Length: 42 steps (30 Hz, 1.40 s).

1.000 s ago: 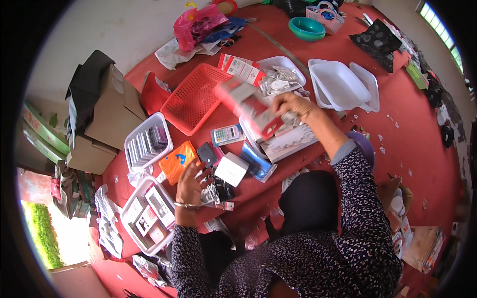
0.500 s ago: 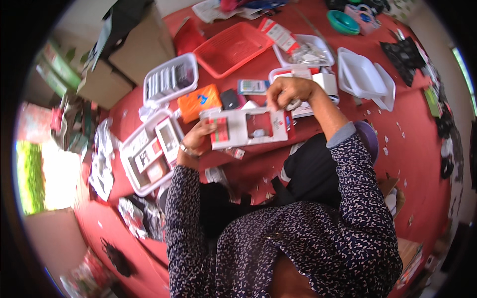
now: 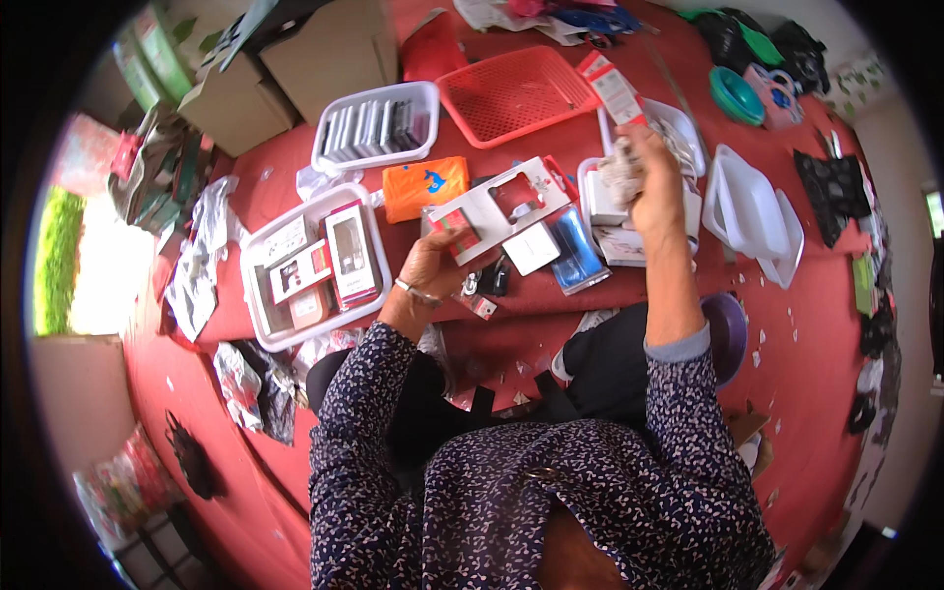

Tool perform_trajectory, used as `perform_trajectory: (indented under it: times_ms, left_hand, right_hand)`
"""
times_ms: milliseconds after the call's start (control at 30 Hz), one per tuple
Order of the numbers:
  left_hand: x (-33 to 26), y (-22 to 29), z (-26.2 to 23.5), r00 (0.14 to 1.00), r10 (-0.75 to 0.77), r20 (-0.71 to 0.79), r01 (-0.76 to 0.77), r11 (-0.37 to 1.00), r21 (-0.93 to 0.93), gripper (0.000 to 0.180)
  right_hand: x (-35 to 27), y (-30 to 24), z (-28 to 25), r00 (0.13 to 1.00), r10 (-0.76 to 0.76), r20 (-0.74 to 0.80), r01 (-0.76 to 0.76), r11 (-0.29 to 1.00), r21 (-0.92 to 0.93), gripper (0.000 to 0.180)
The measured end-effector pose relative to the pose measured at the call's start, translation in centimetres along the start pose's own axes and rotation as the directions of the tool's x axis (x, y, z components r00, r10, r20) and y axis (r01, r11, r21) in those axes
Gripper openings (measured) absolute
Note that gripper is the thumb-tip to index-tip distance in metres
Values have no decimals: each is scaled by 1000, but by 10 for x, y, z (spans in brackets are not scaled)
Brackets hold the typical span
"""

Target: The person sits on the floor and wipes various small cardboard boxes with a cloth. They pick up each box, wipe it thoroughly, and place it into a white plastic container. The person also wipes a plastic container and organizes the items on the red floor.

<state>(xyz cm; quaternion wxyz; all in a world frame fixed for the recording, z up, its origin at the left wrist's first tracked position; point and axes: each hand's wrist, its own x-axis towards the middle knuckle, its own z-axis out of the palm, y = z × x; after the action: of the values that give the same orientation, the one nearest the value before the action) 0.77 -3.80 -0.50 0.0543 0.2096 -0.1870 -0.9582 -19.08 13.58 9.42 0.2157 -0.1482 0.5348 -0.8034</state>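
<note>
My left hand (image 3: 433,267) grips the red-printed end of a flat white box (image 3: 484,214) with a cut-out window, tilted with its right end farther away. To the right, my right hand (image 3: 657,187) is raised with its fingers closed round a whitish crumpled bundle (image 3: 621,175), whose exact kind I cannot make out. Under that hand stands a white tub (image 3: 588,208) with white boxes in it. Just in front of the windowed box lie a small white square box (image 3: 532,248) and a blue packet (image 3: 578,254).
On the left sits a white tub (image 3: 258,300) of packaged goods. Behind it are a tub (image 3: 433,118) with a row of dark flat items and an orange packet (image 3: 425,190). A red basket (image 3: 472,133) stands at the back; nested white tubs (image 3: 752,221) are on the right.
My right hand has left the windowed box's right end and moved right, now holding the whitish bundle. The box has tilted, uncovering the small white box and blue packet. The view has shifted.
</note>
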Motion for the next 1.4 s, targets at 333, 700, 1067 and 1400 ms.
perform_trajectory:
  times_ms: [333, 700, 1067, 1400]
  left_hand:
    - [-1, -19, 6, 949, -20, 314, 23, 1000, -6, 34]
    - [-9, -12, 16, 979, 173, 108, -142, 958, -249, 44]
    - [-10, -25, 18, 954, 19, 298, -14, 1000, -20, 46]
    - [-11, -16, 30, 977, -53, 205, -4, 964, 268, 33]
  right_hand:
    - [-36, 56, 44, 671, -269, 691, 740, 173, -650, 21]
    - [39, 44, -69, 957, 266, -112, -270, 963, -21, 18]
    - [-10, 39, 23, 784, 533, 317, -483, 845, -228, 28]
    - [-14, 49, 10, 734, 541, 410, -172, 733, -658, 23]
